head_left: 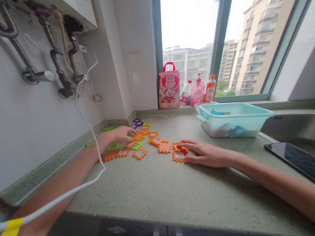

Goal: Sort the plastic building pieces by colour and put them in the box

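Note:
My left hand point(121, 134) reaches over a spread of interlocking puzzle tiles at the back left of the counter, fingers stretched out at an orange tile point(139, 136). Green tiles point(113, 147) lie beneath and beside it, and purple tiles point(137, 124) sit behind. My right hand point(207, 153) rests with fingers apart at the right end of the group. Its fingertips touch two orange tiles; the nearer orange tile point(179, 156) has a white printed square. Between my hands lie several more orange tiles, among them a loose orange tile point(139, 153) at the front.
A turquoise plastic box point(234, 131) with things in it stands at the back right, before a steel sink point(299, 127). A phone point(301, 163) lies by the sink. A white cable point(87, 119) hangs across my left arm. Bottles point(197, 92) and a pink bag point(169, 89) line the windowsill.

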Available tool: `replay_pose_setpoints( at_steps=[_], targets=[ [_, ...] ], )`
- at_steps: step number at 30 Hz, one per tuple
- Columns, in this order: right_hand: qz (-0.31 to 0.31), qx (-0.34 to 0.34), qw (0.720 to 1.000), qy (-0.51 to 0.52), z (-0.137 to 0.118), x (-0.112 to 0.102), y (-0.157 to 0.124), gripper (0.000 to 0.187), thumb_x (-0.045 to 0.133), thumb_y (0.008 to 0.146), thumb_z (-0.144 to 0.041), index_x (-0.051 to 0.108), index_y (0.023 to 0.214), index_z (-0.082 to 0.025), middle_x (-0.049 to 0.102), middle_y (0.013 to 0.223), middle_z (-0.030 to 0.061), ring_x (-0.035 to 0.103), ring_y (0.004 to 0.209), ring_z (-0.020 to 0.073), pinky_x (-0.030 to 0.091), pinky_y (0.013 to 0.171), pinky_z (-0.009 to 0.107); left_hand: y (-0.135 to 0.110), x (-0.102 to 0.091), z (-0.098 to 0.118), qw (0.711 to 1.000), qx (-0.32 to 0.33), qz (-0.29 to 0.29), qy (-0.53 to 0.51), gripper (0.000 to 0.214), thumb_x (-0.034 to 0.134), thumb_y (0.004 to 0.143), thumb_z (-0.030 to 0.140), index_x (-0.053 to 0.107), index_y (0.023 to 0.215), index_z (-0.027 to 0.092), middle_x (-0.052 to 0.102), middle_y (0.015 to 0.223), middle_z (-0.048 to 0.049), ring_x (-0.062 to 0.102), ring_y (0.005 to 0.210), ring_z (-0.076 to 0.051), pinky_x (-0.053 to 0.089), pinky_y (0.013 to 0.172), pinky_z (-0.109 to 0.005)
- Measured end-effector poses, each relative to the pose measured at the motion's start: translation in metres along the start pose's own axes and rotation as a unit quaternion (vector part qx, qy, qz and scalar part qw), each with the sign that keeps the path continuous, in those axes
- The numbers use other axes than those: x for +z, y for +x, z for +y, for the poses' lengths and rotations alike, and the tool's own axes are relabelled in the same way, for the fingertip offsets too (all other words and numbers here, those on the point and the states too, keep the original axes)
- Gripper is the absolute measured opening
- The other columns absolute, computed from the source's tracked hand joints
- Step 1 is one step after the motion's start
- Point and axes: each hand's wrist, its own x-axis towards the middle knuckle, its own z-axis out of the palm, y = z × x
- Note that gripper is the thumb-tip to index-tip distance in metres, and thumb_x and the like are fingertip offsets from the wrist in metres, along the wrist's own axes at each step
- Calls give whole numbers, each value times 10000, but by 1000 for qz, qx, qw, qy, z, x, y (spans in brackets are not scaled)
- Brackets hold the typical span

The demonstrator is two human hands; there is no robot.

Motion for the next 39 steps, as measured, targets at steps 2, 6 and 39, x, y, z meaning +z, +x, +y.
replay_pose_setpoints(
  at_steps=[2,6,39],
  targets=[
    [-3,3,1000,-2,1,0,0,768,473,1007,-762,504,1599,-274,423,1677,120,403,1545,330,302,1298,512,1,6,10,999,29,14,-4,615,612,815,368,695,1409,230,646,1494,-63,613,1349,-297,465,1148,-354],
    [-1,8,1000,-2,2,1,0,763,480,1010,-750,507,1596,-262,419,1679,130,405,1544,330,312,1294,516,5,19,25,992,125,19,-27,606,536,886,328,639,1480,263,539,1607,-21,501,1472,-268,353,1251,-359],
    [-7,-7,1000,3,2,-1,0,755,478,1006,-755,544,1567,-255,467,1651,113,428,1528,333,299,1302,505,-6,-10,-13,992,-65,-14,-111,418,842,634,600,773,740,202,722,715,-51,628,671,-222,427,595,-302]
  ],
)
